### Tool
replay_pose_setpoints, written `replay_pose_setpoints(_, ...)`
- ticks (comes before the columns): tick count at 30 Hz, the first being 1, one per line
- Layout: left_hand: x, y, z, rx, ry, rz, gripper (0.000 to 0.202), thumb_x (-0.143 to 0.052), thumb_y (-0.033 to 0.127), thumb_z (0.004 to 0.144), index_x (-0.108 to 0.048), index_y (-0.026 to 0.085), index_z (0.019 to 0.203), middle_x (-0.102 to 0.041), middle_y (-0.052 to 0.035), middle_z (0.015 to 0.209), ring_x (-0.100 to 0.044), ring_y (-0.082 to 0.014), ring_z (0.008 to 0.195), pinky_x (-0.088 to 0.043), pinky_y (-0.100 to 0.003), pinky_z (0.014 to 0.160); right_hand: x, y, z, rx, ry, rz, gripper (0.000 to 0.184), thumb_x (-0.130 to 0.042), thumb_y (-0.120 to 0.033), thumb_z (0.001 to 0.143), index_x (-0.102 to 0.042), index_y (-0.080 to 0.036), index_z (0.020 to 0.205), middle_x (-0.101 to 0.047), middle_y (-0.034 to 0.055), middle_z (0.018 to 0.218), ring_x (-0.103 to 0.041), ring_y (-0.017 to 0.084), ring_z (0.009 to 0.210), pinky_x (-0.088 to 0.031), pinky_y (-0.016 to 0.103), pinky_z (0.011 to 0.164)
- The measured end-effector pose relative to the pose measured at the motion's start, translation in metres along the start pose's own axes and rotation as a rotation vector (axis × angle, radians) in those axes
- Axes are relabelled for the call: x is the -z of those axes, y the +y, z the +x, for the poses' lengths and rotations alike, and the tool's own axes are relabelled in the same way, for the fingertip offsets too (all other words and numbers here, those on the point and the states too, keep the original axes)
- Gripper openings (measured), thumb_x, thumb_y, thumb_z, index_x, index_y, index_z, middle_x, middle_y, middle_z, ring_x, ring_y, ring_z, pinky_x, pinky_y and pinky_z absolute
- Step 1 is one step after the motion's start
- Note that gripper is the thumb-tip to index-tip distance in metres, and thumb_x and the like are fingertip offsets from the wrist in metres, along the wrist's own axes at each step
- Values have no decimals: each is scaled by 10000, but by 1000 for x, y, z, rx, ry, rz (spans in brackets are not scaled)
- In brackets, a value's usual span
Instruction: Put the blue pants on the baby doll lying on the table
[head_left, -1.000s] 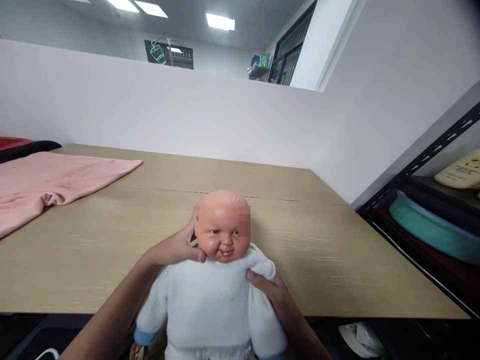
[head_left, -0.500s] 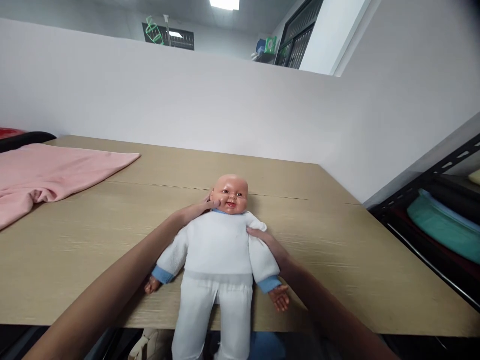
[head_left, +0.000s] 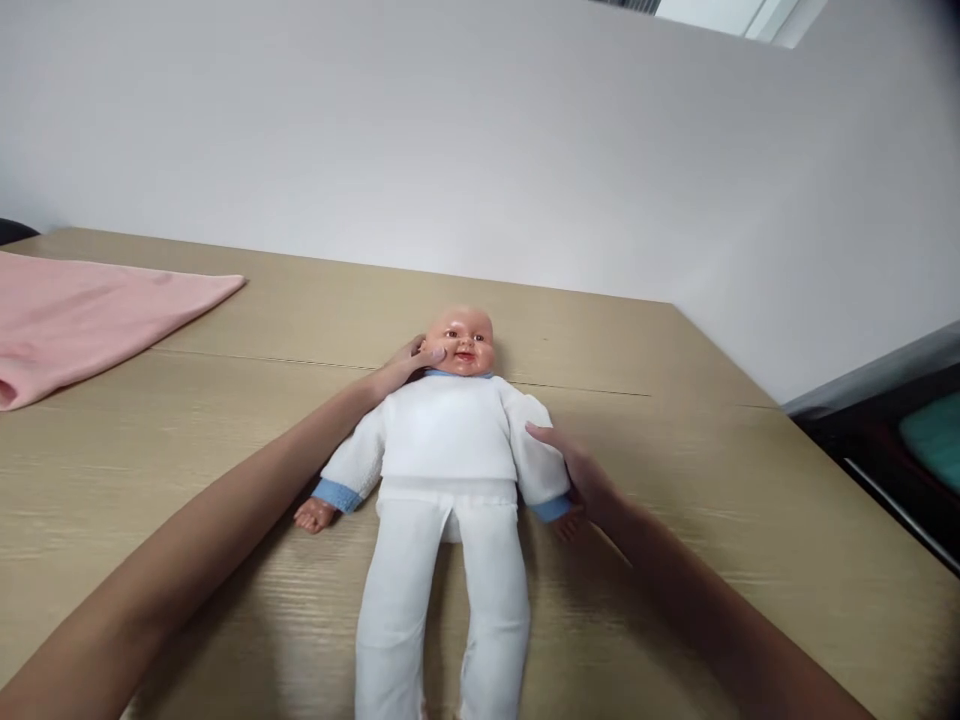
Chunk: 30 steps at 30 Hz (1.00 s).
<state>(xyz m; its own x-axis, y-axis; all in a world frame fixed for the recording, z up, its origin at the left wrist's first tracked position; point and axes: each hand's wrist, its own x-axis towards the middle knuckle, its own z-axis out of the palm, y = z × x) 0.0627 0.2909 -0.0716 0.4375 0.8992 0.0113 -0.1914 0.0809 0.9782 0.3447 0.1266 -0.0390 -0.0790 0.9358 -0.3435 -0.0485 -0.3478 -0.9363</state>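
A baby doll (head_left: pixel 444 440) in a white suit with blue cuffs lies on its back on the wooden table (head_left: pixel 697 430), head away from me and legs toward the near edge. My left hand (head_left: pixel 406 362) cups the side of its head, thumb on the cheek. My right hand (head_left: pixel 583 472) grips the doll's arm at the sleeve, thumb on top, near the blue cuff.
A pink cloth (head_left: pixel 82 315) lies spread at the table's far left. A white partition wall (head_left: pixel 480 150) runs behind the table. At the right edge stands a dark metal shelf (head_left: pixel 885 480) holding a teal item (head_left: pixel 934 440).
The doll went from upright at the near edge to lying flat farther onto the table. My hands moved with it, and the view tilted down.
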Motion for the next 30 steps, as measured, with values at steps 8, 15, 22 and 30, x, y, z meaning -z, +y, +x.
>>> replay_pose_setpoints(8, 11, 17, 22, 57, 82, 13, 864, -951, 552, 722, -553, 220, 1413, -695, -142, 1425, -642, -394, 1383, -485, -533, 1196, 22, 8, 2, 318, 54, -406, 654, -722, -594, 955, -649, -226, 1491, -719, 111, 1488, -693, 344, 1317, -539, 462, 1125)
replay_pose_setpoints(15, 2, 26, 41, 37, 48, 78, 906, -925, 565, 729, -528, 179, 1445, -678, -176, 1436, -616, -429, 1399, -454, -576, 1222, 26, 21, 1, 428, 312, -749, 631, -635, -657, 995, -631, -211, 1442, -774, 128, 1304, -735, 336, 1122, -551, 452, 984)
replay_pose_setpoints(22, 2, 24, 41, 75, 92, 83, 881, -897, 553, 774, -502, 208, 1482, -605, -161, 1555, -527, -424, 1504, -416, -551, 1271, 27, 25, 3, 486, 341, -792, 622, -707, -632, 947, -619, -223, 1408, -741, 124, 1307, -714, 311, 1108, -555, 425, 975)
replay_pose_setpoints(30, 4, 20, 45, 87, 82, 51, 909, -933, 599, 721, -545, 193, 1436, -606, -165, 1577, -503, -431, 1526, -451, -506, 1242, 25, 24, 5, 530, 312, -836, 520, -697, -578, 968, -642, -209, 1331, -746, 123, 1227, -709, 313, 1075, -550, 418, 972)
